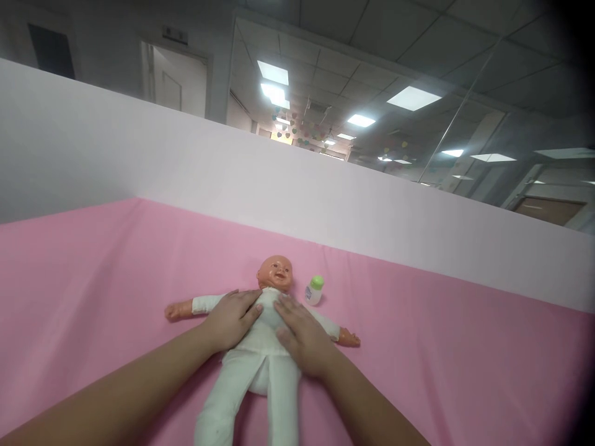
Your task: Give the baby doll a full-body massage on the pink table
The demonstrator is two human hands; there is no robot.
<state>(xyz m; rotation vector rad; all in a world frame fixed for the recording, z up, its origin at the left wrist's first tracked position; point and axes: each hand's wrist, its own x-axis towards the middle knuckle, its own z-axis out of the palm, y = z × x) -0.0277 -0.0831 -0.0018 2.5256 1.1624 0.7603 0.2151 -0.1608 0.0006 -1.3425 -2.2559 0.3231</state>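
Observation:
A baby doll (264, 359) with a white cloth body lies on its back, arms stretched out to both sides and legs toward me. Flat on the left side of its chest rests my left hand (235, 319), fingers extended. My right hand (304, 334) lies open on the other side of the chest, its fingertips near the doll's collar. Neither hand grips anything. Beside the doll's head, just past my right fingers, a small white bottle (314, 291) with a green cap stands upright.
Pink cloth (455, 359) with some creases covers the surface beneath the doll. A low white wall (279, 186) runs along its far side. Behind it are a doorway (179, 80), glass panes and lit ceiling panels (413, 98).

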